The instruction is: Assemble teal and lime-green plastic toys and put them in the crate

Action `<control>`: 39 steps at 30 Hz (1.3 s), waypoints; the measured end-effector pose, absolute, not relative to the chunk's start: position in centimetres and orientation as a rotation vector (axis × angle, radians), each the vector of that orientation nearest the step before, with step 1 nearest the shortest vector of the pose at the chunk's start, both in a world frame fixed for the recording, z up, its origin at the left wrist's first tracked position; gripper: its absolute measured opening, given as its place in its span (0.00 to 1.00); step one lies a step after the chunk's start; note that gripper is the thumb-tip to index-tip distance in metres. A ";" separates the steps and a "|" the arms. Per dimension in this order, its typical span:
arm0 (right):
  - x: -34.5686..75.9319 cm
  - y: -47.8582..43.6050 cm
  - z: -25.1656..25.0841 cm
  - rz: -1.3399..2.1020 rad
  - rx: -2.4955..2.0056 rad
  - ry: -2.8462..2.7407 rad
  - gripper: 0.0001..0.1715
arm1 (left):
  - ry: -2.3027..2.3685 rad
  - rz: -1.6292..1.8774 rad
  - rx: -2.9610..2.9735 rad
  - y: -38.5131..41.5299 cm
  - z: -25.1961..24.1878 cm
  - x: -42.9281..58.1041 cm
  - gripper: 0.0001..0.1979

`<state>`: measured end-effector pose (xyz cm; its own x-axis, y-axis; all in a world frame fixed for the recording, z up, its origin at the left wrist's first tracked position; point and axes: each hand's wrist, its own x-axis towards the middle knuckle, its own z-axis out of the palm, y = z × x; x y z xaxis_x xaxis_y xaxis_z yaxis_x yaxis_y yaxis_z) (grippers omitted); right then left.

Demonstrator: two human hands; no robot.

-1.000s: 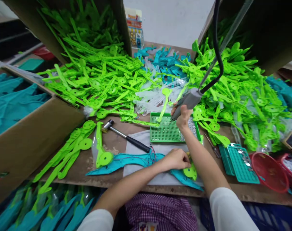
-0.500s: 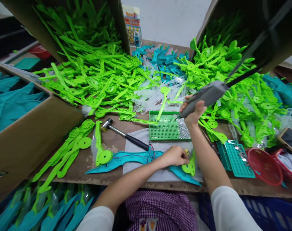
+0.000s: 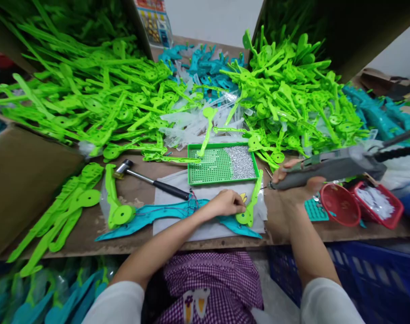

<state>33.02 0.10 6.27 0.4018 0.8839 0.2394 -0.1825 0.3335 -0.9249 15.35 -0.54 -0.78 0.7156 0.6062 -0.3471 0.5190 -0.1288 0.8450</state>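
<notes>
as right hand (image 3: 298,194) grips screwdriver (image 3: 330,166), left (image 3: 226,202) touching piece (image 3: 249,215)

The left grip (image 3: 227,203) and wrist (image 3: 205,216) hide a stretch of the teal frame (image 3: 162,211). The grey power tool (image 3: 330,166) covers part of the right grip (image 3: 295,194); its cable (image 3: 399,154) is cut off at right. The metal bits (image 3: 242,162) are too small to identify. Teal pieces (image 3: 27,310) at near left blur.
</notes>
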 end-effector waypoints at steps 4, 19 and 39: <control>32.6 -1.1 6.2 0.773 -0.937 -0.848 0.36 | 0.889 0.108 1.792 -0.5 -1.1 15.4 0.08; 32.0 -3.3 5.4 0.775 -0.925 -0.905 0.37 | 0.876 0.072 1.790 -0.4 -0.5 15.4 0.09; 32.3 -3.3 3.3 0.879 -0.904 -0.926 0.34 | 0.888 0.098 1.841 -0.6 -0.6 15.3 0.11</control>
<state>32.28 -3.29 3.25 0.3385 0.9017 0.2691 -0.2221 0.3545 -0.9083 15.26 -0.57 -0.60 0.7221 0.6117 -0.3231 0.5265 -0.1829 0.8303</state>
